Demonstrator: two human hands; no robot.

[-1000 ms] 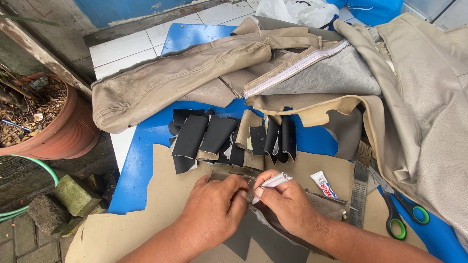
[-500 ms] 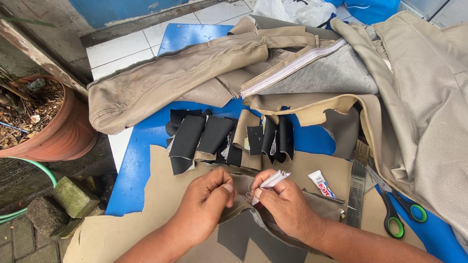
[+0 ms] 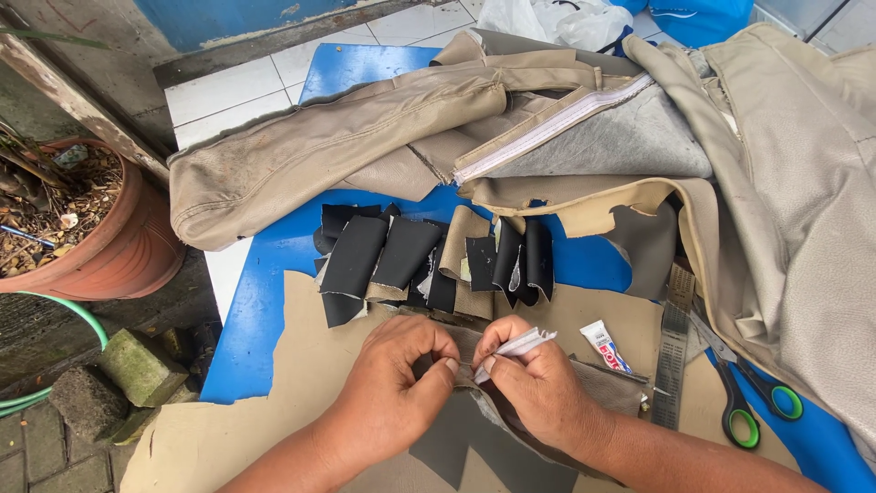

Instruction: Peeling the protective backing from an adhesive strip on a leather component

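Observation:
My left hand [image 3: 394, 388] pinches the edge of a grey-brown leather piece [image 3: 598, 388] that lies on a tan sheet [image 3: 292, 365]. My right hand [image 3: 538, 388] pinches the same edge close beside it. A small white folded strip [image 3: 520, 344] sticks out between my right thumb and fingers. Both hands meet fingertip to fingertip at the lower middle of the view. Just beyond them lies a row of black and tan leather scraps [image 3: 429, 260].
A small glue tube [image 3: 604, 345], a metal ruler [image 3: 672, 351] and green-handled scissors [image 3: 744, 411] lie right of my hands. Beige seat covers [image 3: 365, 146] pile across the blue table [image 3: 265, 274]. A clay plant pot [image 3: 100, 246] and stone blocks [image 3: 109, 379] sit at left.
My left hand has closed in toward the right hand and now pinches the leather edge. The right hand keeps the white strip and has barely shifted.

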